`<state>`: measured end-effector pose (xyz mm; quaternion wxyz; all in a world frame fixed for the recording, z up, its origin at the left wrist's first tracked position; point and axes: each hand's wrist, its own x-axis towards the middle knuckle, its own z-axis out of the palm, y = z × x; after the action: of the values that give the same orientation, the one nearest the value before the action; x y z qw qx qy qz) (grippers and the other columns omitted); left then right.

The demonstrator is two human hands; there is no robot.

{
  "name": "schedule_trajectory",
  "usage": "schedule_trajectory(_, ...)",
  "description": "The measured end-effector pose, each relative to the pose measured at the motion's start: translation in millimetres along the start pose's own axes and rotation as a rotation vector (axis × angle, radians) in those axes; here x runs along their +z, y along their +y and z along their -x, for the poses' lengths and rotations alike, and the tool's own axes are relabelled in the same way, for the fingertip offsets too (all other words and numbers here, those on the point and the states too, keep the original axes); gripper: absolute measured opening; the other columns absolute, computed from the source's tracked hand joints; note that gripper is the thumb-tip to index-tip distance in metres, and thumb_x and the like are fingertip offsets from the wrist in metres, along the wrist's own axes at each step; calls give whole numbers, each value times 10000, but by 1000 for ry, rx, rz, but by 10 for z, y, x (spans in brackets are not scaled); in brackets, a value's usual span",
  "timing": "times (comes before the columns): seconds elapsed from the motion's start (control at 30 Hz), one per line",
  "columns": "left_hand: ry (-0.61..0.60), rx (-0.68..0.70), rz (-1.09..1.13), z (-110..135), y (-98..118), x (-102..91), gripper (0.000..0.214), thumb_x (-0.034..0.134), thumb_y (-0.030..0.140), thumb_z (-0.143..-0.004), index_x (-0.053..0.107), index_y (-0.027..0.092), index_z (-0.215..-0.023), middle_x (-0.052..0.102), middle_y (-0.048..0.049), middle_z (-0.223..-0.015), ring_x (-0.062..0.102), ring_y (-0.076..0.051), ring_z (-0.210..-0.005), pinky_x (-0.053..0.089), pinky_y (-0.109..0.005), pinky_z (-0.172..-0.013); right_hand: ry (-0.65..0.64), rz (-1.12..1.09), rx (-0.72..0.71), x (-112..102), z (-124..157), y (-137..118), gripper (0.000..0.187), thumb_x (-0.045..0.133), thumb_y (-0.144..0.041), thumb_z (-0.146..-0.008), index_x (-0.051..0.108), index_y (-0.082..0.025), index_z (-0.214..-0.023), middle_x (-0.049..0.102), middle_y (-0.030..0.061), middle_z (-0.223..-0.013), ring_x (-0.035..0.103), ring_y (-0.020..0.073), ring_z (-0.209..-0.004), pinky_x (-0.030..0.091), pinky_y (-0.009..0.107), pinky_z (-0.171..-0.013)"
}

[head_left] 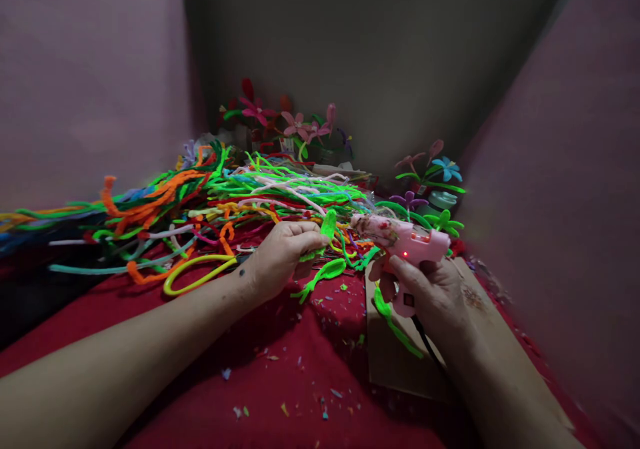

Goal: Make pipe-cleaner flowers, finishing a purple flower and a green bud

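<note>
Head view: the left hand is closed around a green pipe-cleaner leaf, pinching it just above the middle of the red cloth. The right hand grips a pink glue gun, its red light lit and its nozzle pointing at the leaf, close beside it. A cardboard sheet lies under this hand. A pile of coloured pipe cleaners spreads toward the cloth's left edge. Finished pipe-cleaner flowers stand along the far edge.

- Dim room; neon colours look oversaturated.
- Soft shadows fall on the cloth.
- Gun lamp glows red.
- Edges stretched; right wall blurred.
</note>
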<state>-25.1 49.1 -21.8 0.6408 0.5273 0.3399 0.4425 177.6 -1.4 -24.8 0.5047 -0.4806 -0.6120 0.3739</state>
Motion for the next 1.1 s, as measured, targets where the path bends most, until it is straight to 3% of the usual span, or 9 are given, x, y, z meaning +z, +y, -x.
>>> schedule_trajectory(0.4,20,3,-9,18,44,27,284,584,181,-721,367,169,-538,301,71,-471,270,-23,-361,186,-167,-353,37,26,-23,30,-6,-54,380,587,-406,-765,515,-161,-484,485,-7,-434,407,79,-390,296,210,-378)
schedule_trajectory(0.8,16,-5,21,22,57,35,285,565,162,-737,349,166,-551,289,80,-470,251,-17,-370,189,-157,-355,7,30,-62,13,5,-23,378,570,-377,-793,499,-163,-489,483,-11,-442,423,84,-404,317,213,-393)
schedule_trajectory(1.1,19,40,-34,5,39,15,250,533,168,-758,389,167,-553,300,71,-451,270,-30,-358,202,-168,-354,28,79,-104,16,27,-7,357,562,-362,-785,472,-173,-497,430,-25,-438,377,82,-398,266,226,-385)
